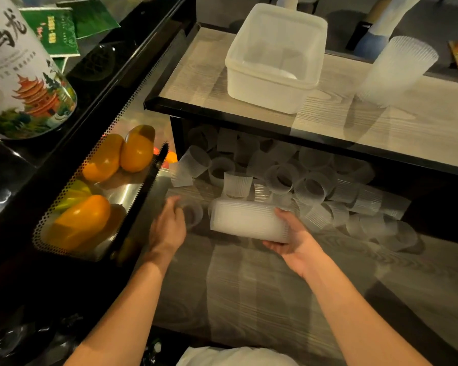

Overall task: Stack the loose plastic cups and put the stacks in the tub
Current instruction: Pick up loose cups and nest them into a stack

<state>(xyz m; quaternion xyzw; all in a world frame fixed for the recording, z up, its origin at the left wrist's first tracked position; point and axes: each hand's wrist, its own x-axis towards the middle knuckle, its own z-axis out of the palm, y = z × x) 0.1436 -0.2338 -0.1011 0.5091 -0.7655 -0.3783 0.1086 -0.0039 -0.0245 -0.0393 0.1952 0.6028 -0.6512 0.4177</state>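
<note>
Lying on a dim lower wood shelf (249, 281), loose cups (283, 178) (too many to count) pile beneath an upper shelf (196, 75) bearing one tub (273, 83) and one upright stack (397, 72). Right hand (296, 241) cradles a sideways stack (249, 221), fingers curled round it; left hand (169, 228) grips one cup (193, 215). Four mangoes (103, 159) sit in a tray (64, 207) left.

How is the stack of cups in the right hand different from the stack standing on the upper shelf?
The stack of cups in the right hand lies on its side, cradled by the right hand above the lower shelf; the tall stack stands tilted on the upper shelf, touched by no hand. The held stack sits by the loose cups; the tall one stands right of the tub. Both are translucent ribbed plastic.
</note>
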